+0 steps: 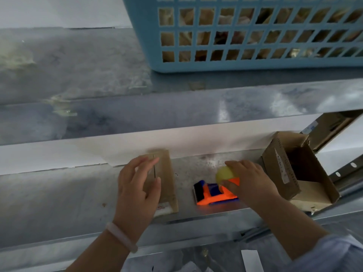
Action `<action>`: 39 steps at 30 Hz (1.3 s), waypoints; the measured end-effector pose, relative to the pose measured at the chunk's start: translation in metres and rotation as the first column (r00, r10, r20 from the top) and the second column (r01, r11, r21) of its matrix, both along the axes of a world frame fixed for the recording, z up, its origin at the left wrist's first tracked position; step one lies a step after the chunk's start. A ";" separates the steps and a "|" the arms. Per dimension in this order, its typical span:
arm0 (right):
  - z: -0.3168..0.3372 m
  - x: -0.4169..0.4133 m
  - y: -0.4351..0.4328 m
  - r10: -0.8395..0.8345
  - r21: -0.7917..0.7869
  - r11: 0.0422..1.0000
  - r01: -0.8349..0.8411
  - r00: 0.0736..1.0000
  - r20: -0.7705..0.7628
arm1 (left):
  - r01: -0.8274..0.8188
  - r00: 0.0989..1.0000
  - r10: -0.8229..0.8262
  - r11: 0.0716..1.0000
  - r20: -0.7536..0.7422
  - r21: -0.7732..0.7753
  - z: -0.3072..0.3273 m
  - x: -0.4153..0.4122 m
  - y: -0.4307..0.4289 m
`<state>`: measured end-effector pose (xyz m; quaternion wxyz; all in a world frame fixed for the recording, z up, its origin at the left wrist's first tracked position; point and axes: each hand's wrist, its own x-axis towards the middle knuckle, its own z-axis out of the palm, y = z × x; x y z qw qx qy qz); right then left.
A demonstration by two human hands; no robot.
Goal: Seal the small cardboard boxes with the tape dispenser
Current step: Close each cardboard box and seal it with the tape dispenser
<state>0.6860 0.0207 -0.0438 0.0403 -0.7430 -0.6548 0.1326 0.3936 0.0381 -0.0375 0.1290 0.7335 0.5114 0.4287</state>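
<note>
Two hands worked over a grey metal surface (186, 169) in the head view. The left hand (139, 185) lay flat on a small closed cardboard box (167, 173), its fingers nearly straight and spread across the top and its thumb resting on the lid. A pale bracelet (121, 237) circled that wrist. Just to the right of the box, apart from it, the orange and blue tape dispenser (212, 195) sat on the surface. The right hand (249, 181) had its fingers curled round the dispenser's back end, beside the yellowish tape roll (225, 174). Farther right stood an open cardboard box (279, 167), tilted, with its flaps up. On the shelf above, a light blue plastic basket (149, 46) held blurred tan contents.
</note>
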 end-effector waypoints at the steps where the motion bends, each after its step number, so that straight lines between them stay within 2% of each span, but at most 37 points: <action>1: -0.001 0.000 -0.001 -0.017 0.018 1.000 0.016 0.999 0.031 | 0.012 1.000 -0.012 0.998 -0.016 0.058 0.005 0.003 -0.002; 3: -0.007 0.000 -0.003 -0.051 0.061 0.997 0.052 0.999 -0.012 | 0.088 0.996 -0.088 0.989 -0.006 0.120 0.017 0.014 -0.009; 5: -0.010 0.000 -0.005 -0.130 0.026 0.990 0.139 0.966 -0.222 | 0.245 0.968 -0.248 0.967 0.041 0.073 0.025 0.029 -0.018; 6: -0.010 -0.001 -0.007 -0.194 -0.031 0.980 0.196 0.920 -0.341 | 0.323 0.944 -0.322 0.947 0.072 0.001 0.027 0.037 -0.022; 8: -0.011 0.000 -0.009 -0.330 -0.175 0.944 0.280 0.809 -0.487 | 0.403 0.914 -0.371 0.868 0.162 -0.291 0.030 0.056 -0.031; 9: -0.011 0.000 -0.011 -0.379 -0.231 0.925 0.302 0.775 -0.505 | 0.405 0.914 -0.346 0.771 0.210 -0.491 0.030 0.067 -0.034; 10: -0.012 -0.001 -0.012 -0.413 -0.262 0.910 0.321 0.751 -0.515 | 0.400 0.916 -0.278 0.620 0.288 -0.675 0.027 0.078 -0.035; 11: -0.013 -0.003 -0.014 -0.433 -0.275 0.901 0.336 0.729 -0.530 | 0.411 0.910 -0.144 0.432 0.389 -0.803 0.020 0.088 -0.035; 12: -0.012 -0.006 -0.017 -0.439 -0.271 0.898 0.346 0.709 -0.551 | 0.447 0.884 0.024 0.250 0.467 -0.859 0.009 0.098 -0.035; 13: -0.012 -0.010 -0.021 -0.436 -0.258 0.900 0.352 0.697 -0.570 | 0.492 0.843 0.190 0.109 0.504 -0.864 -0.002 0.106 -0.034; 14: -0.013 -0.014 -0.025 -0.429 -0.242 0.902 0.357 0.686 -0.588 | 0.533 0.795 0.320 0.039 0.516 -0.845 -0.011 0.113 -0.032; 15: -0.014 -0.018 -0.030 -0.426 -0.227 0.903 0.366 0.680 -0.598 | 0.555 0.755 0.406 0.024 0.515 -0.832 -0.019 0.118 -0.030; 17: -0.016 -0.026 -0.039 -0.420 -0.203 0.900 0.386 0.646 -0.637 | 0.546 0.729 0.450 0.073 0.516 -0.835 -0.029 0.128 -0.026; 20: -0.014 -0.030 -0.049 -0.399 -0.183 0.904 0.386 0.610 -0.684 | 0.463 0.795 0.379 0.127 0.474 -0.877 -0.033 0.134 -0.023; 22: -0.014 -0.027 -0.055 -0.414 -0.174 0.888 0.425 0.577 -0.704 | 0.465 0.801 0.341 0.163 0.492 -0.870 -0.031 0.131 -0.023; 23: -0.012 -0.025 -0.057 -0.438 -0.182 0.866 0.465 0.533 -0.724 | 0.493 0.786 0.326 0.182 0.525 -0.851 -0.028 0.128 -0.024; 25: -0.004 -0.019 -0.065 -0.447 -0.254 0.832 0.493 0.326 -0.833 | 0.598 0.709 0.320 0.200 0.629 -0.776 -0.017 0.121 -0.025; 28: 0.010 -0.018 -0.080 -0.374 -0.365 0.896 0.253 -0.012 -0.927 | 0.783 0.508 0.378 0.171 0.774 -0.598 0.001 0.110 -0.027; 30: 0.025 -0.030 -0.073 -0.409 -0.443 0.894 0.075 -0.272 -0.871 | 0.864 0.399 0.405 0.132 0.822 -0.485 0.011 0.102 -0.027; 31: 0.027 -0.034 -0.074 -0.408 -0.449 0.894 0.005 -0.408 -0.817 | 0.889 0.370 0.394 0.114 0.841 -0.444 0.016 0.097 -0.028; 32: 0.027 -0.037 -0.072 -0.388 -0.435 0.900 -0.027 -0.504 -0.772 | 0.907 0.343 0.376 0.104 0.861 -0.407 0.019 0.092 -0.027; 33: 0.023 -0.039 -0.069 -0.362 -0.423 0.906 -0.020 -0.557 -0.748 | 0.920 0.323 0.354 0.099 0.877 -0.379 0.020 0.087 -0.026; 35: 0.024 -0.044 -0.067 -0.326 -0.398 0.918 -0.002 -0.575 -0.750 | 0.919 0.324 0.336 0.111 0.884 -0.379 0.021 0.079 -0.025; 39: 0.027 -0.050 -0.063 -0.283 -0.320 0.946 -0.050 -0.608 -0.742 | 0.841 0.428 0.328 0.196 0.842 -0.504 0.023 0.067 -0.028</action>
